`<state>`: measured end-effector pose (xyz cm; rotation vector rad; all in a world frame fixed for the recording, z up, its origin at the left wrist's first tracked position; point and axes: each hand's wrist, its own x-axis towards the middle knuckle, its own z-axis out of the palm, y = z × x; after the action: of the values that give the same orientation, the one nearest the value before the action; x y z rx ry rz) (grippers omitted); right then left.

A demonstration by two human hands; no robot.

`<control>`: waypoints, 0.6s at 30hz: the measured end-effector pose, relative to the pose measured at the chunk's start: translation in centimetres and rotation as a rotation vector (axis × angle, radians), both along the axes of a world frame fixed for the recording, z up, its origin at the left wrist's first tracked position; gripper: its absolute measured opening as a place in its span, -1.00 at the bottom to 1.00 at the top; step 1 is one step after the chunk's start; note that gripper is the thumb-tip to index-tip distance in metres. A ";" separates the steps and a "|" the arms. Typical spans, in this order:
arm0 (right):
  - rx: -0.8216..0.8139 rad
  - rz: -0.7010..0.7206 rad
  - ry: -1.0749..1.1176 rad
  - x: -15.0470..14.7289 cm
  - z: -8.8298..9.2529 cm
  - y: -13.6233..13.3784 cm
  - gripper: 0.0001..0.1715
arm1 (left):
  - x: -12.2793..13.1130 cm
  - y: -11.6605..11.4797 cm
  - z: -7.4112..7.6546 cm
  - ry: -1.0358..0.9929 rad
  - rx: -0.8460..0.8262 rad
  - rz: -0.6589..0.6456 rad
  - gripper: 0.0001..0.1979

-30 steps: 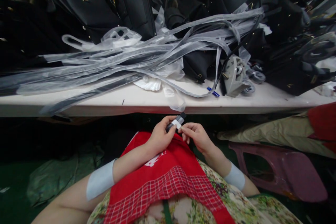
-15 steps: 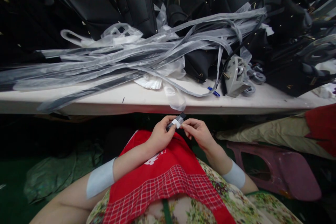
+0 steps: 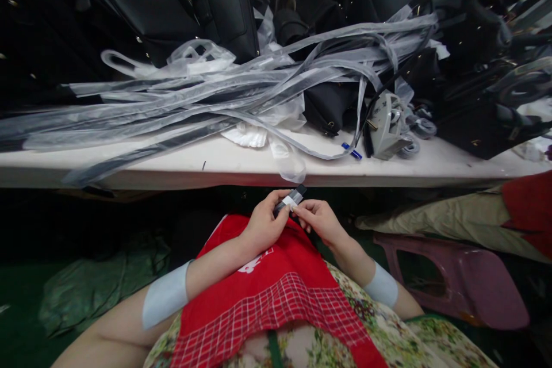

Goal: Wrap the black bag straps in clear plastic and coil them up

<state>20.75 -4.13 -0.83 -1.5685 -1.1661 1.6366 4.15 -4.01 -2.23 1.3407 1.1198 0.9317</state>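
Just below the table edge, my left hand [image 3: 266, 223] is closed around a short dark strap bundle [image 3: 299, 190], which looks wrapped in clear plastic. A small white strip [image 3: 289, 201] lies across the bundle, and my left thumb presses near it. My right hand [image 3: 321, 220] pinches at the lower right end of this white strip, its fingertips close to my left thumb. Whether the strip is tape or paper cannot be made out. On the table above, long plastic-wrapped straps [image 3: 181, 100] lie in a loose heap.
Black handbags [image 3: 228, 6] crowd the back of the white table [image 3: 241, 167]. A grey tape dispenser [image 3: 386, 129] and a small blue object [image 3: 352, 150] are on the right. Below stands a mauve plastic stool [image 3: 487, 287], near another person's leg [image 3: 448, 219]. A green sack [image 3: 103, 279] lies at left.
My right hand has shifted slightly left, and its fingertips are now closer to my left thumb and against the white strip. My left hand keeps its hold on the bundle.
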 end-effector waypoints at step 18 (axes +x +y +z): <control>-0.011 -0.130 0.269 -3.1 -0.5 0.2 -0.54 | -0.8 -0.6 1.6 0.177 0.210 0.091 -0.72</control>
<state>17.66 -3.98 -1.32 -1.3500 -0.8983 1.7065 3.30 -4.62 -0.61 1.5779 1.2531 1.0347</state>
